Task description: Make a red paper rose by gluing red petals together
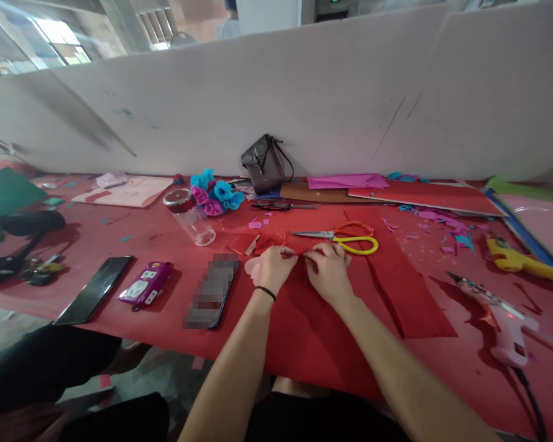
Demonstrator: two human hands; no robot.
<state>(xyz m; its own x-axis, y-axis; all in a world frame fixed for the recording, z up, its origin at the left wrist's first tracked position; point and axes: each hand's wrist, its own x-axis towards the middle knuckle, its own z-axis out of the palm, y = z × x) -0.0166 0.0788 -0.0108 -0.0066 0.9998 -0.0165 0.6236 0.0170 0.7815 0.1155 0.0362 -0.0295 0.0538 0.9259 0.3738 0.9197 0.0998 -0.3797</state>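
My left hand [277,265] and my right hand [329,270] meet above the red-covered table. Both pinch a small piece of red crepe paper [300,252], mostly hidden by my fingers. Just beyond my right hand lie scissors [357,239] with a yellow and orange handle, blades pointing left. A long folded strip of red crepe paper [412,288] rests to the right. Beside my left wrist are pale pink paper petals [252,267], partly covered by the hand. Red scraps [244,242] lie beyond my left hand.
Left stand a phone [214,291], a purple case [146,285], a dark tablet or phone [96,290] and a clear jar [191,218] near blue and pink paper flowers [216,195]. Right lie a pink glue gun [500,319] with a cord and a yellow tool [523,261]. Another person's legs [50,368] show lower left.
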